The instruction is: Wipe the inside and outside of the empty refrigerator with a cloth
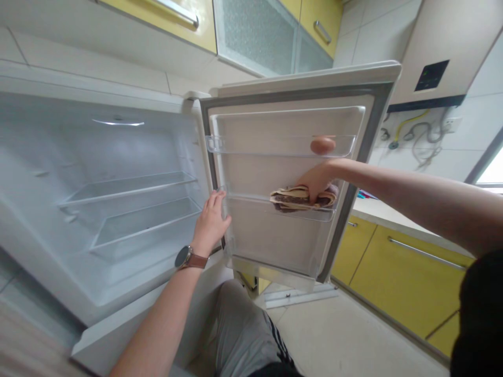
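Note:
My right hand (pixel 319 180) grips a folded brown and beige cloth (pixel 291 199). The cloth sits at the clear middle shelf (pixel 271 212) on the inside of the open fridge door (pixel 267 238); its underside is hidden. Just above that hand, a brown egg (pixel 323 145) rests in the upper clear door shelf (pixel 267 146). My left hand (pixel 212 220), with a watch on the wrist, lies at the hinge-side end of the middle shelf. Its fingers are stretched out and hold nothing I can see.
To the left is the fridge interior (pixel 133 152) with two glass shelves (pixel 145 214). Yellow cabinets (pixel 408 262) and a counter (pixel 412 220) stand behind the door at right. A water heater (pixel 436 52) hangs on the wall. My knee (pixel 239 319) is below the door.

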The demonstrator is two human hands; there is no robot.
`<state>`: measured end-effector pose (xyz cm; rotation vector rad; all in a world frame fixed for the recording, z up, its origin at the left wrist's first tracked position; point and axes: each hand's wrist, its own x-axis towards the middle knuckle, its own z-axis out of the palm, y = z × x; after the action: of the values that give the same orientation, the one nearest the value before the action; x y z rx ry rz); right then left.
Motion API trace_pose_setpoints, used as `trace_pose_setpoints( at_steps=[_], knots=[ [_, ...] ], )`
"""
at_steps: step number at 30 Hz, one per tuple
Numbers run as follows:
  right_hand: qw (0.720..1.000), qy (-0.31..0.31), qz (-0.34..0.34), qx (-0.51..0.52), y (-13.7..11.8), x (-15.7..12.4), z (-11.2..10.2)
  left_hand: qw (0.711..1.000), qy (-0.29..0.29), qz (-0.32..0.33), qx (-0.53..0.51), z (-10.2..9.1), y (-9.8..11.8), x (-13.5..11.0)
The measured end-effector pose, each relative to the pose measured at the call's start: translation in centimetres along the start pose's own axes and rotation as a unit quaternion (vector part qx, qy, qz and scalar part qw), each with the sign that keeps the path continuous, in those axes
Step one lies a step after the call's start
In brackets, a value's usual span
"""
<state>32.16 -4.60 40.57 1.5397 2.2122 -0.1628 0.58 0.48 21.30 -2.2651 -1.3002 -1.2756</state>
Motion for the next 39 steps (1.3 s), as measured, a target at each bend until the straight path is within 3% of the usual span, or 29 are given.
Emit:
trace_pose_setpoints(
  at_steps=[5,9,12,17,20,25,29,31,33,34,39],
  knots=[
    [0.996,0.066,0.05,0.027,0.0,-1.2,0.8,1.0,0.009,0.001,0.003,0.2,0.0,-0.1],
    [0.985,0.126,0.009,0.114,-1.4,-1.6,1.7,1.0,0.019,0.002,-0.002,0.4,-0.3,-0.2],
    [0.972,0.214,-0.025,0.094,-3.7,-3.3,2.5,1.0,0.021,0.005,-0.004,0.3,-0.7,-0.3],
    [0.924,0.376,-0.075,0.003,-8.6,-6.6,2.5,0.999,0.032,-0.01,-0.01,0.1,-1.3,-0.4],
    [0.885,0.459,-0.073,0.016,-10.5,-8.0,0.2,0.999,0.045,0.0,-0.016,0.1,-1.5,-0.4],
    [0.805,0.589,-0.066,-0.021,-12.1,-10.2,-5.6,0.999,0.037,0.012,-0.017,-0.1,-1.5,-0.4],
    [0.733,0.671,0.009,-0.113,-12.9,-11.9,-9.8,0.999,0.036,0.017,-0.015,0.0,-1.3,-0.4],
    [0.712,0.681,0.044,-0.166,-13.0,-12.0,-11.3,0.999,0.034,0.019,-0.012,0.1,-1.2,-0.4],
    [0.716,0.661,0.063,-0.215,-12.8,-11.1,-12.3,0.999,0.029,0.019,-0.007,0.2,-1.0,-0.4],
    [0.732,0.637,0.068,-0.233,-12.7,-10.3,-12.6,0.999,0.026,0.02,-0.005,0.2,-0.8,-0.4],
    [0.871,0.448,0.084,-0.184,-10.5,-3.8,-12.8,0.999,0.023,0.024,0.0,0.4,-0.2,-0.4]
  ],
)
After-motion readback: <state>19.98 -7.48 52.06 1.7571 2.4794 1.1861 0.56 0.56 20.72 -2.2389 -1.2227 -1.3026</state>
